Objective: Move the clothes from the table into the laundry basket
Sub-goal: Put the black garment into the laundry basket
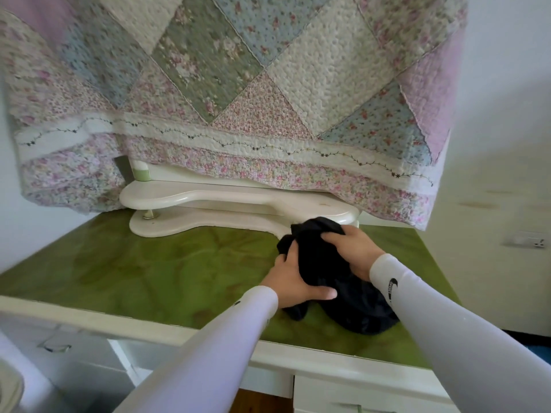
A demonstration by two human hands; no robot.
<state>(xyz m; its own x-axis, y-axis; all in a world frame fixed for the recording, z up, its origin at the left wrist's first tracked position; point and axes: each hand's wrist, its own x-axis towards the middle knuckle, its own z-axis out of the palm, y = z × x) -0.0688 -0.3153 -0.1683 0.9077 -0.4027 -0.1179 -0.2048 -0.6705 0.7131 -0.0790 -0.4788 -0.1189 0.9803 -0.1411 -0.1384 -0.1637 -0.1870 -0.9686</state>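
A bunched black garment [331, 281] lies on the right part of the green table top [149, 272]. My left hand [293, 281] grips its left side, thumb pressed across the cloth. On its upper right side my right hand [353, 251] is closed over the fabric. Part of the garment still rests on the table near the front edge. Both arms wear white sleeves. No laundry basket is identifiable in view.
A cream two-tier shelf [226, 204] stands at the back of the table. A floral patchwork quilt [238, 84] hangs over it. White drawers [56, 344] sit under the table front. A wall socket [527, 241] is at right. A pale rounded object [10, 383] shows at bottom left.
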